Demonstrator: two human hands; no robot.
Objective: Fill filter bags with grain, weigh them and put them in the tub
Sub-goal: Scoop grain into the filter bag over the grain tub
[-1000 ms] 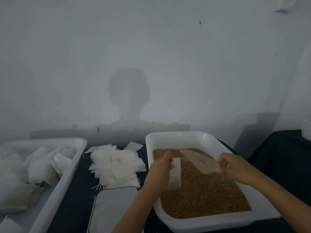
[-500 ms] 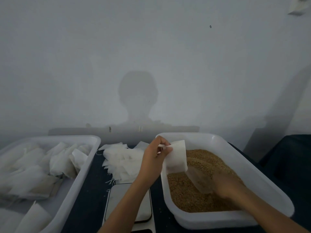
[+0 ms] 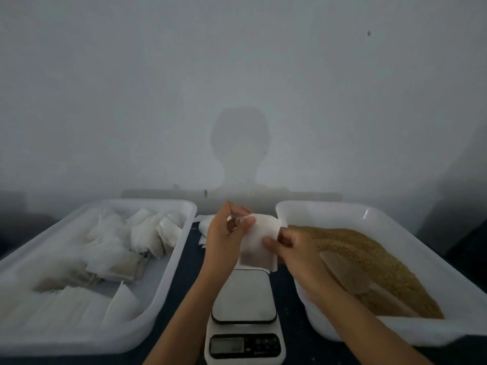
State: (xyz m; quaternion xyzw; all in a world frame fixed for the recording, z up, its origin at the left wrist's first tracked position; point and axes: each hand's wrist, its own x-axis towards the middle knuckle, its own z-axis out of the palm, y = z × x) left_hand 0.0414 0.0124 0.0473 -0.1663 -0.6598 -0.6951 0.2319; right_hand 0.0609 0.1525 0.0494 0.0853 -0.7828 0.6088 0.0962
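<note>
White filter bag (image 3: 259, 239) was held in the air above the scale (image 3: 243, 309), between the two tubs. Left hand (image 3: 224, 239) pinched the bag's top corner, where the drawstring (image 3: 241, 219) gathers, between thumb and curled fingers. Right hand (image 3: 295, 252) gripped the bag's right edge, thumb on its front face, fingers curled behind. The lower part of the bag looked darker, as if holding grain; the amount could not be told. The bag did not touch the scale's platform.

Left tub (image 3: 168, 291), white plastic, held a loose heap of bags (image 3: 126, 241), some pale, some tan-tinted. Right tub (image 3: 369, 214), also white, held brown grain (image 3: 361, 259). A translucent scoop (image 3: 347, 275) lay on the grain, just right of the right wrist, with neither hand on it.

A small stack of empty bags (image 3: 205, 227) lay behind the left hand, between the tubs, on the dark tabletop (image 3: 189, 256). The scale's display (image 3: 228, 346) was too blurred to read. A shadow (image 3: 241, 151) of the person's head fell on the grey wall behind.
</note>
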